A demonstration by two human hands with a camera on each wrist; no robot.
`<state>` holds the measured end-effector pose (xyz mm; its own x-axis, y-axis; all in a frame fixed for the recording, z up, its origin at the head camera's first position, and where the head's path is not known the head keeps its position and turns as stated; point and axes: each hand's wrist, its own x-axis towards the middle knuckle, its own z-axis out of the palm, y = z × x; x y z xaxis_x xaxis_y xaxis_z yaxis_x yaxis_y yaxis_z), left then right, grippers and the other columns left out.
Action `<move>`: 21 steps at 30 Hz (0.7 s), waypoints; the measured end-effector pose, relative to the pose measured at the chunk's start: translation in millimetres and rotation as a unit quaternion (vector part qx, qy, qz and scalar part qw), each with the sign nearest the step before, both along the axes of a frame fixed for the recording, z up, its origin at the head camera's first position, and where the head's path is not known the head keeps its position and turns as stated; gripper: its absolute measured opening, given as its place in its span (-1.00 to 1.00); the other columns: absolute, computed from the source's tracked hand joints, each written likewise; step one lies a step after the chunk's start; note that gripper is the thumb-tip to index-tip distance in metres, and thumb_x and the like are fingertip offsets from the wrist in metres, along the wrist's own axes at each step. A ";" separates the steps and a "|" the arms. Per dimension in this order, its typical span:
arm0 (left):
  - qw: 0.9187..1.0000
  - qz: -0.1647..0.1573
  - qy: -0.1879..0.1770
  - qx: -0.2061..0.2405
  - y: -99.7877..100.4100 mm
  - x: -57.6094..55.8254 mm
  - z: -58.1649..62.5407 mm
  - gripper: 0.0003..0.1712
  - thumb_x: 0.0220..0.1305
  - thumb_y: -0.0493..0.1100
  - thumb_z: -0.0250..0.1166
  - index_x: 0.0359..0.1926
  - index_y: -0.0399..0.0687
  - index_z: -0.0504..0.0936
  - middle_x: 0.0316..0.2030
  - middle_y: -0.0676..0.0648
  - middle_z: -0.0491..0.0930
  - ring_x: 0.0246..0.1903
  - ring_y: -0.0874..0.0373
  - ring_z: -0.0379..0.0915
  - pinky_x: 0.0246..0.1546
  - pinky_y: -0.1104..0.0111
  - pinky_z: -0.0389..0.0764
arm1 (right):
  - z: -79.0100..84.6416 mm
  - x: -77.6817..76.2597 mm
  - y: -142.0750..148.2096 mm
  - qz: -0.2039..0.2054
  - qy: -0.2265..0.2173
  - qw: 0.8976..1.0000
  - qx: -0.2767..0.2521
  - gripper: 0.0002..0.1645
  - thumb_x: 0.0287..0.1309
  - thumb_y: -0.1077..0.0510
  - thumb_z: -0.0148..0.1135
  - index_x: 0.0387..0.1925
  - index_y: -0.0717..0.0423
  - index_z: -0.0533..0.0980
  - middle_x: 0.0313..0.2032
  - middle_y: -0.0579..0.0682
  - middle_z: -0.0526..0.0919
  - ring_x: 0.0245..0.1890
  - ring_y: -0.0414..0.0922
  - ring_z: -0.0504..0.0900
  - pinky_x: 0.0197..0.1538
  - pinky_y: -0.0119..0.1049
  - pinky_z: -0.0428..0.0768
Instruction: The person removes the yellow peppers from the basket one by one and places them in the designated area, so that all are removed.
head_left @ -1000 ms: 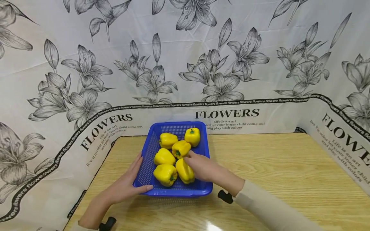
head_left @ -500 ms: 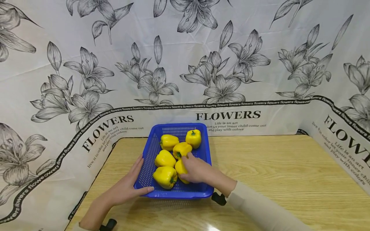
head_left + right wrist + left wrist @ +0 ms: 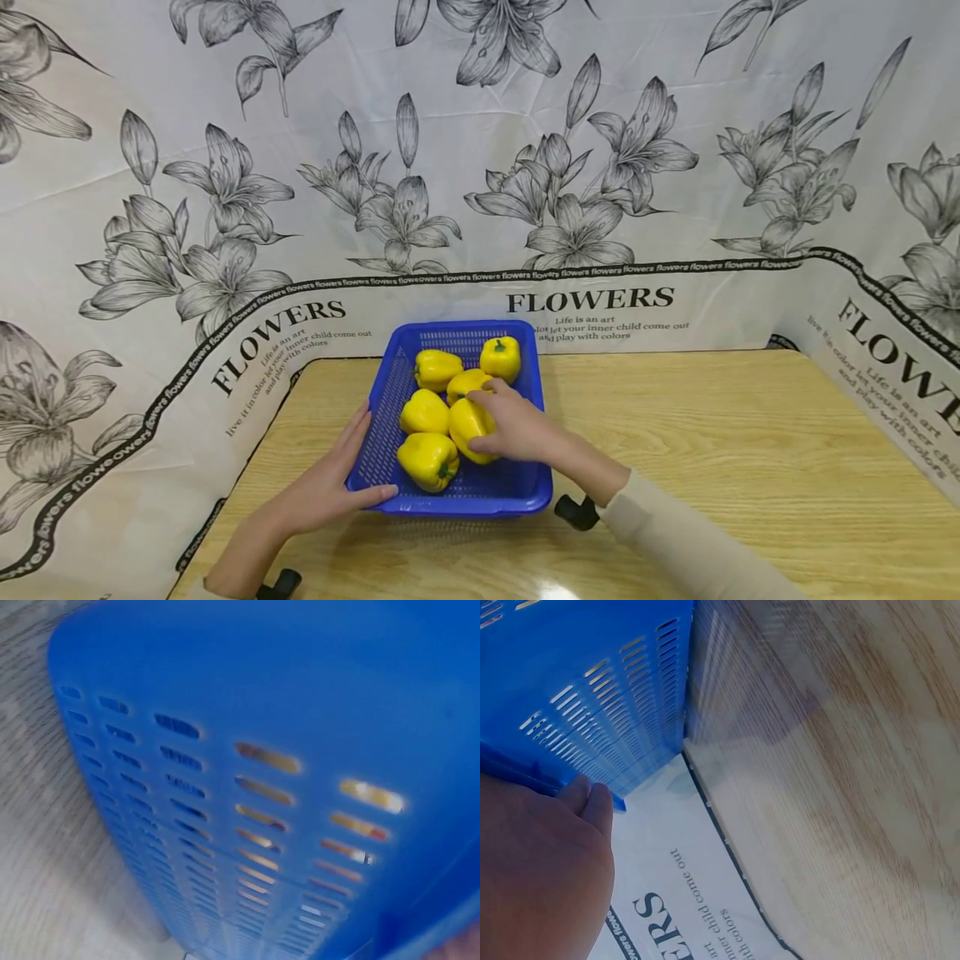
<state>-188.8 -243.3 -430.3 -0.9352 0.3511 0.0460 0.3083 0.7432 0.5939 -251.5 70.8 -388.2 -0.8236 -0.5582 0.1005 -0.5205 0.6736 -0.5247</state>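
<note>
A blue plastic basket with slotted walls stands on the table, and several yellow bell peppers lie in it. My left hand holds the basket's near-left corner, thumb over the front rim and fingers along the left side. In the left wrist view, fingertips rest at the rim. My right hand reaches over the right rim and grips a yellow bell pepper, fingers at its far end and thumb on its near side. A basket wall hides that grip in the right wrist view.
The wood-grain table extends to the right of the basket. Behind it hangs a white cloth printed with flowers and lettering. Another yellow bell pepper sits in the basket's far-right corner.
My right hand has closed round the near-right bell pepper, which has shifted slightly away and left, partly covering the pepper behind it. The left hand and basket stay nearly in place.
</note>
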 end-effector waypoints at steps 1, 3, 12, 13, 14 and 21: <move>1.000 0.000 0.000 0.001 -0.1 -0.2 0.0 0.32 0.24 0.31 0.39 0.66 0.02 -0.30 0.63 0.03 -0.44 0.59 -0.11 -0.33 0.47 -0.20 0.01 | 0.6 -0.7 1.5 0.004 0.003 1.000 -0.014 -0.17 0.14 0.00 0.50 0.36 0.28 0.45 0.32 0.33 0.42 0.24 0.21 0.51 0.23 0.10 0.55; 1.000 0.000 0.001 0.002 -0.6 -0.5 0.0 0.32 0.24 0.31 0.39 0.66 0.01 -0.30 0.63 0.03 -0.43 0.59 -0.12 -0.32 0.47 -0.20 0.01 | 0.5 -2.4 4.9 0.009 0.010 0.999 -0.042 -0.17 0.14 0.00 0.49 0.35 0.30 0.44 0.32 0.31 0.47 0.29 0.21 0.48 0.29 0.11 0.50; 1.000 -0.003 0.001 0.012 -2.1 -1.7 -2.1 0.34 0.22 0.29 0.42 0.66 0.00 -0.29 0.63 0.01 -0.43 0.60 -0.10 -0.35 0.47 -0.20 -0.01 | 0.8 -8.1 19.7 0.008 -0.051 0.986 -0.161 -0.07 0.10 -0.05 0.52 0.43 0.18 0.38 0.33 0.19 0.47 0.09 0.12 0.59 0.01 -0.07 0.67; 1.000 -0.003 0.001 0.012 -2.1 -1.8 -2.3 0.34 0.22 0.29 0.42 0.66 0.00 -0.29 0.63 0.01 -0.43 0.60 -0.10 -0.35 0.47 -0.20 -0.01 | 1.4 -8.1 20.9 0.007 -0.064 0.983 -0.170 -0.06 0.10 -0.04 0.53 0.44 0.16 0.37 0.35 0.19 0.45 0.09 0.14 0.59 -0.02 -0.09 0.69; 1.000 -0.003 0.001 0.012 -2.2 -1.9 -2.4 0.34 0.22 0.29 0.42 0.66 0.00 -0.30 0.63 0.01 -0.43 0.59 -0.10 -0.35 0.47 -0.20 -0.01 | 2.2 -8.0 22.1 0.006 -0.076 0.981 -0.179 -0.06 0.10 -0.03 0.53 0.45 0.14 0.36 0.36 0.19 0.42 0.08 0.16 0.58 -0.04 -0.10 0.69; 1.000 -0.006 0.000 0.018 -2.2 -1.8 -2.0 0.36 0.20 0.28 0.44 0.66 -0.02 -0.29 0.63 0.00 -0.43 0.59 -0.11 -0.35 0.47 -0.20 -0.01 | 1.2 -10.5 32.5 -0.011 -0.103 0.969 -0.227 -0.05 0.08 0.03 0.56 0.44 0.11 0.32 0.36 0.23 0.35 0.09 0.21 0.60 -0.10 -0.16 0.72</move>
